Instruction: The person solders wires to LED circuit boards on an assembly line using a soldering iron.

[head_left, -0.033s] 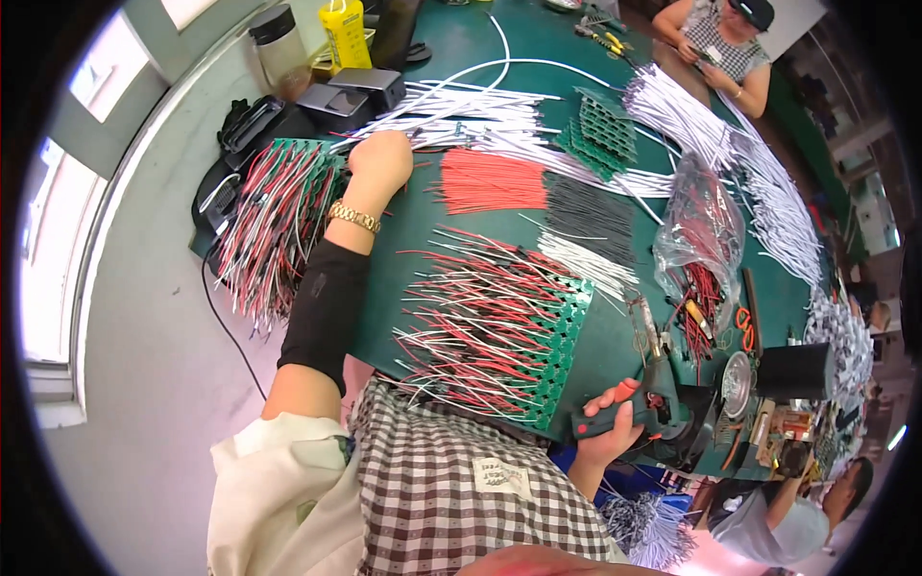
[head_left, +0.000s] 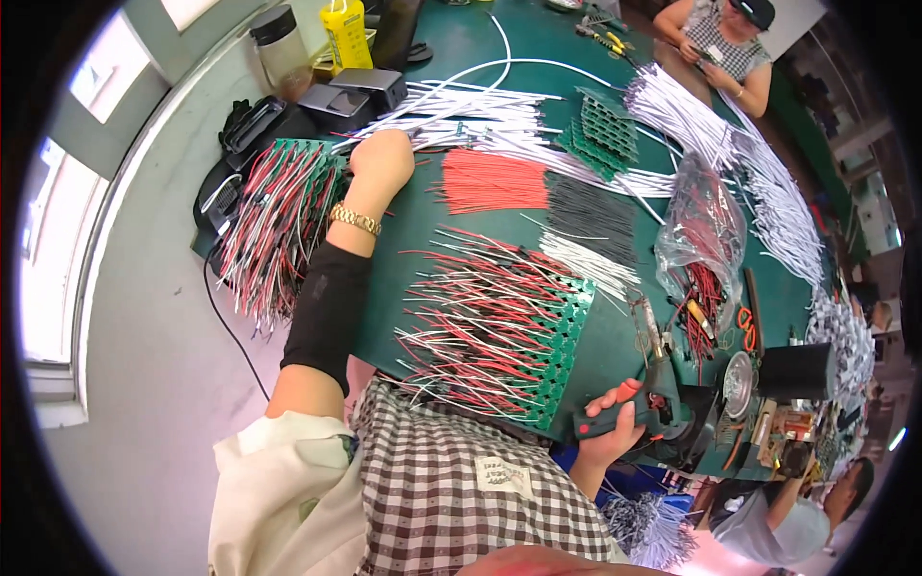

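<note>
Wired green circuit-board panels are the work here, and one fan of them [head_left: 279, 216], bristling with red, white and black leads, hangs over the left edge of the green-topped bench [head_left: 423, 206]. The left hand [head_left: 382, 158], with a gold bracelet at the wrist and a black sleeve on the forearm, rests knuckles-up just beside that fan, near a loose spread of white wires [head_left: 480, 110]; whether its fingers pinch anything cannot be told, since they curl out of sight. Farther right lie a neat bundle of cut red wires [head_left: 490, 180], then a black one [head_left: 591, 216]. In front of the person sits a second green panel [head_left: 552, 350] with its leads splayed leftward. At the near right, the right hand [head_left: 607, 432] is closed round the red-and-black handle of a soldering iron [head_left: 629, 398], tip pointing away. A steady job, I judge, would mean keeping that tip clear of the insulation and holding each lead flat on the panel with the left hand.
</note>
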A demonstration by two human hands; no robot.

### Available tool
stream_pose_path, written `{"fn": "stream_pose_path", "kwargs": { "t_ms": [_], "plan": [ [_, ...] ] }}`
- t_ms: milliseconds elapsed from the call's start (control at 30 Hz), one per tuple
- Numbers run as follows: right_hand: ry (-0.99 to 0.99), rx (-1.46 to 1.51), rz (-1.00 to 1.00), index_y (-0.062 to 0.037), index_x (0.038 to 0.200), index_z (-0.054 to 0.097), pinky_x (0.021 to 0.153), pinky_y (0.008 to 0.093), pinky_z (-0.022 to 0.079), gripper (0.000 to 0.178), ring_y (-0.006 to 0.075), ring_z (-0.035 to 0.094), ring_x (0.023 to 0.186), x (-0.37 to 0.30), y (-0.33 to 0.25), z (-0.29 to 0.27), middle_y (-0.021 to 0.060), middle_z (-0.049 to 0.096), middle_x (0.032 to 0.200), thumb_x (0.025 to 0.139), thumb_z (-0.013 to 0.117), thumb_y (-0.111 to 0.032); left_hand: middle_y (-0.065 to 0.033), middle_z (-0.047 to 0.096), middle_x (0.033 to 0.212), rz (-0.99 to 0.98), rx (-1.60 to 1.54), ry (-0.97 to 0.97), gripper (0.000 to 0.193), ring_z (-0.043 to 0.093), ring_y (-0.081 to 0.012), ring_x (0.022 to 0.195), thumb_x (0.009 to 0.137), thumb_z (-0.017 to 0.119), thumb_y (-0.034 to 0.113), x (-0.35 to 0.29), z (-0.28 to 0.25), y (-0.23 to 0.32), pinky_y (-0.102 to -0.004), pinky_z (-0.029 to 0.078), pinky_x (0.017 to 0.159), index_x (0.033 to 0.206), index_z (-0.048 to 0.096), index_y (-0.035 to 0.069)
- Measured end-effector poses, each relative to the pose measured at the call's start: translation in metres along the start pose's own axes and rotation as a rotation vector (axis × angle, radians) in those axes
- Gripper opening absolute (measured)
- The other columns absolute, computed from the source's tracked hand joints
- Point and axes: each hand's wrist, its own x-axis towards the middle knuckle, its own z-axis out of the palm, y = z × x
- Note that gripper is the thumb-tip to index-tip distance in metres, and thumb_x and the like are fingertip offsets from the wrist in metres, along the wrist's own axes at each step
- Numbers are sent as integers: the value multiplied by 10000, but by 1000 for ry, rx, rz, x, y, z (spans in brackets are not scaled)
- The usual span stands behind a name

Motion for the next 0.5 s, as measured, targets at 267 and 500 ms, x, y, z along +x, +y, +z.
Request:
{"fn": "stream_pose_path", "kwargs": {
  "t_ms": [267, 500],
  "plan": [
    [32, 39, -47, 1, 1167, 444, 583, 315, 482, 333, 182, 559, 643, 3, -1, -6, 100, 550, 828, 878, 537, -136, -210, 626, 723, 221, -300, 92, 202, 616, -355, 686, 824, 564, 199, -14, -11, 56, -430, 472, 608, 875, 572, 4],
    [139, 122, -231, -49, 1227, 381, 624, 344, 476, 393, 199, 547, 655, -30, 7, -10, 120, 518, 822, 897, 504, -222, -210, 643, 894, 1186, -938, -538, 226, 625, -335, 894, 778, 515, 25, -82, 8, 299, -394, 479, 813, 952, 650, -27]
  ]
}}
